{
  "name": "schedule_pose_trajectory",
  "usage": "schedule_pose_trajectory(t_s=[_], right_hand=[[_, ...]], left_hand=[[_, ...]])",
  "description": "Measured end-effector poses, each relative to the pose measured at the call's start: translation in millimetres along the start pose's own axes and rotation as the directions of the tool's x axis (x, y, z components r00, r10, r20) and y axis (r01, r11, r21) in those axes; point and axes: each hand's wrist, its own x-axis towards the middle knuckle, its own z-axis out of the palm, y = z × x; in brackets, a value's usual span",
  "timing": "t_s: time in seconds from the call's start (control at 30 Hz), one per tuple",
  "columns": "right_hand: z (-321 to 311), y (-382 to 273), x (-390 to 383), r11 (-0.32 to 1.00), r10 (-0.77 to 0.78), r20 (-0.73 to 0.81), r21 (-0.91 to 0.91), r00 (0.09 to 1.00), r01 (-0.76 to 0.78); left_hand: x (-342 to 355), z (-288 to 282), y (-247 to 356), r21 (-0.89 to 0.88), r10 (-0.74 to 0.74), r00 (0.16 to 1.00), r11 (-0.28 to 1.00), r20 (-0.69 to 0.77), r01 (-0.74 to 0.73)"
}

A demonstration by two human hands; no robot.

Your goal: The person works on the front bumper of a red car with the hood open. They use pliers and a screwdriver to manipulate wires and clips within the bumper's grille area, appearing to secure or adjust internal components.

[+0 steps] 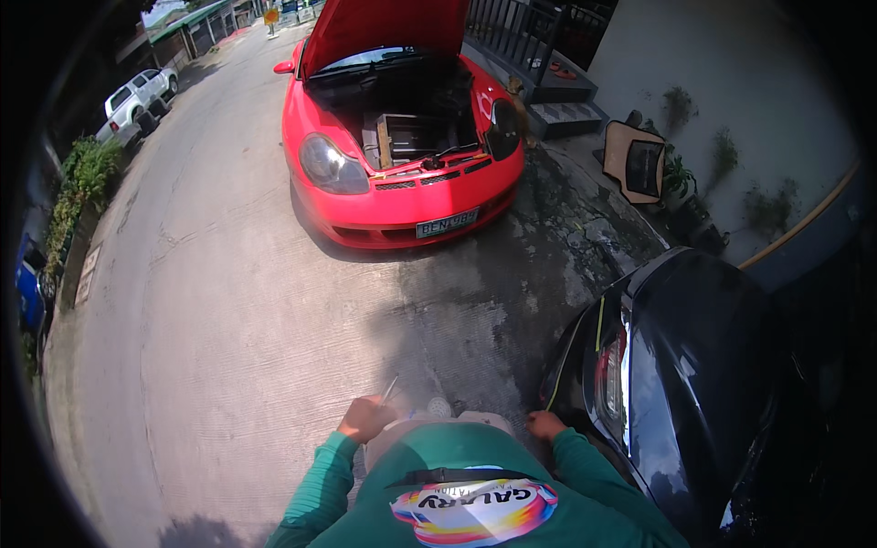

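Observation:
My left hand (367, 418) is closed around a thin, pale rod (391, 388) that sticks up and forward from the fist; its exact kind is too small to tell. Down by my right side, my right hand (546, 425) has its fingers curled in, and whatever may be inside them is hidden. It is near the rear corner of a black car (676, 329). Ahead of me a red car (384, 212) faces my way with its hood (388, 27) raised, and a dark box-like part shows in the front bay.
Strips of yellow-green tape (599, 324) run along the black car near its tail light (610, 376). A tan and black panel (632, 163) leans by the right wall, near plants and steps (566, 117). A white pickup (137, 99) is parked far left along the concrete road (201, 274).

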Motion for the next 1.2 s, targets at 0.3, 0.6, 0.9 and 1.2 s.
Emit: schedule_pose_trajectory(t_s=[0.3,0.6,0.9,1.2], right_hand=[[-334.9,-338.7,120.0,0.485,-0.874,0.030,0.004,0.485,0.875],[-463.4,-313.4,256.2,0.689,-0.561,0.029,0.571,0.827,0.447],[-564.7,-215.3,437.9,0.705,-0.342,0.036,0.671,0.939,0.231],[-696.8,-183.6,611.5,0.933,-0.172,0.269,0.353,0.948,0.069]], left_hand=[[206.2,-69.5,165.2,-0.317,0.476,0.878,0.843,0.060,-0.435],[390.1,-152.7,239.9,-0.503,0.139,0.989,0.859,0.040,-0.100],[539.4,-194.1,226.7,-0.858,-0.194,0.978,0.512,-0.075,0.036],[648.8,-161.6,250.3,-0.945,-0.390,0.920,0.313,-0.037,0.095]])
